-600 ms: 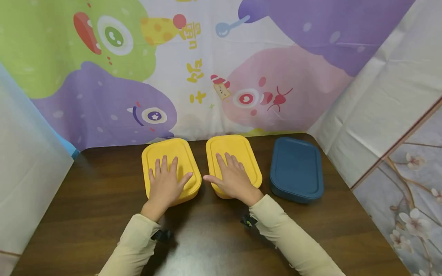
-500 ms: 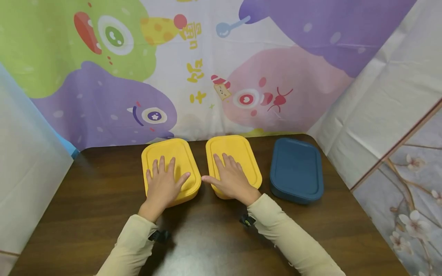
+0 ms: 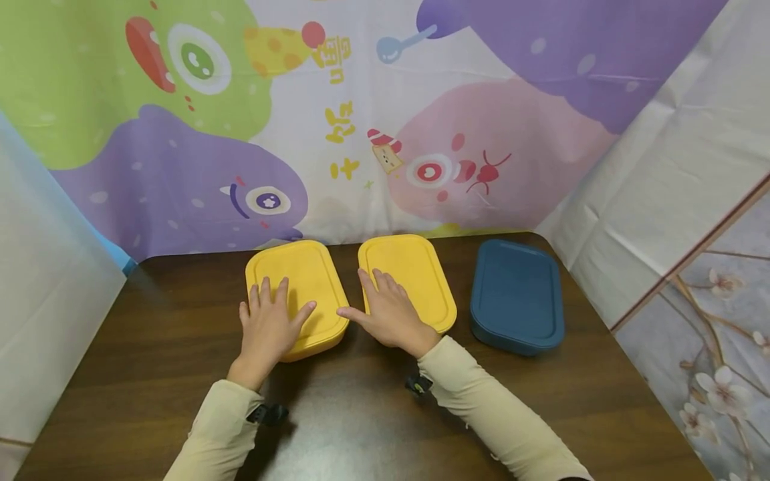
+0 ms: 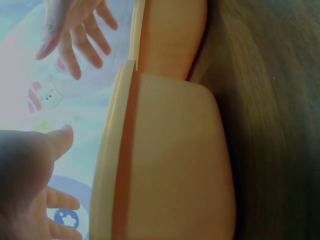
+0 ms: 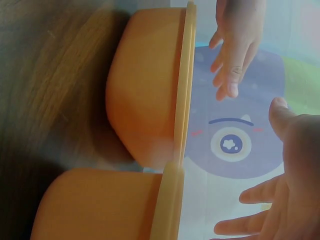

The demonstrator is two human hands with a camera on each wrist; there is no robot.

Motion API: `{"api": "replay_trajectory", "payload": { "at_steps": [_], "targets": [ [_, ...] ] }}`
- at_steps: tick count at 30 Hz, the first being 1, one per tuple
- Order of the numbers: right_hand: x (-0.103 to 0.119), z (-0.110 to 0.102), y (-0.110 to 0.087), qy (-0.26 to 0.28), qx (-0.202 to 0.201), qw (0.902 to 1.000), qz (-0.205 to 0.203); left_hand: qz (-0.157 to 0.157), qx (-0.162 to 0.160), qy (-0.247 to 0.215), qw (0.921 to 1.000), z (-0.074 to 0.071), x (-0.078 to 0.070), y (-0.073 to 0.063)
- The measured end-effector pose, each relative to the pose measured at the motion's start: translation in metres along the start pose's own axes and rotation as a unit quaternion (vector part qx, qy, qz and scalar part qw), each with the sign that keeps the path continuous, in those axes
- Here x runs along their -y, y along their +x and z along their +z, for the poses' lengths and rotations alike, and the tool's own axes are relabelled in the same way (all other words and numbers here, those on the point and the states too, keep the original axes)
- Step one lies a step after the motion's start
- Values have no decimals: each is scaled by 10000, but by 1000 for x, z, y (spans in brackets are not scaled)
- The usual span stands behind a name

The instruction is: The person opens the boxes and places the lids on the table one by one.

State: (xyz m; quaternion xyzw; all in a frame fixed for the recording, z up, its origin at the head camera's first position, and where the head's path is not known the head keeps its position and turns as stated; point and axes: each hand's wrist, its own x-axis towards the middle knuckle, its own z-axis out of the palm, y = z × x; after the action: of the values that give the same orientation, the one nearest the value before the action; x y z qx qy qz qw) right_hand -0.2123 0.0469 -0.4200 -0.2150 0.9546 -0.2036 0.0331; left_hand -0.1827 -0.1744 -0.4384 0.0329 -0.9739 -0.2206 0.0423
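Two yellow lidded boxes stand side by side at the back of the table: a left box and a right box. My left hand is spread over the left box's near left part. Over the right box's near left corner is my right hand, thumb pointing toward the left box. The left wrist view has a gap between my left hand and the lid. Likewise, the right wrist view puts my right hand apart from the lid. Neither hand holds anything.
A dark blue lidded box stands at the right of the yellow ones. Behind the brown wooden table hangs a cartoon-printed cloth. Pale sheets enclose both sides, the right one with printed blossoms.
Both hands have shifted left and slightly toward the person, fingers still spread. The boxes stand where they were.
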Motion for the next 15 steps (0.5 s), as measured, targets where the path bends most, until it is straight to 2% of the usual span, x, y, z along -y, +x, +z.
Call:
{"api": "replay_trajectory", "payload": {
  "at_steps": [6, 15],
  "targets": [
    [5, 3, 2, 75, -4, 9999, -80, -171, 54, -112, 9998, 2, 8, -2],
    [12, 8, 3, 119, 26, 9998, -162, -245, 28, -164, 9996, 3, 19, -4]
  ]
}}
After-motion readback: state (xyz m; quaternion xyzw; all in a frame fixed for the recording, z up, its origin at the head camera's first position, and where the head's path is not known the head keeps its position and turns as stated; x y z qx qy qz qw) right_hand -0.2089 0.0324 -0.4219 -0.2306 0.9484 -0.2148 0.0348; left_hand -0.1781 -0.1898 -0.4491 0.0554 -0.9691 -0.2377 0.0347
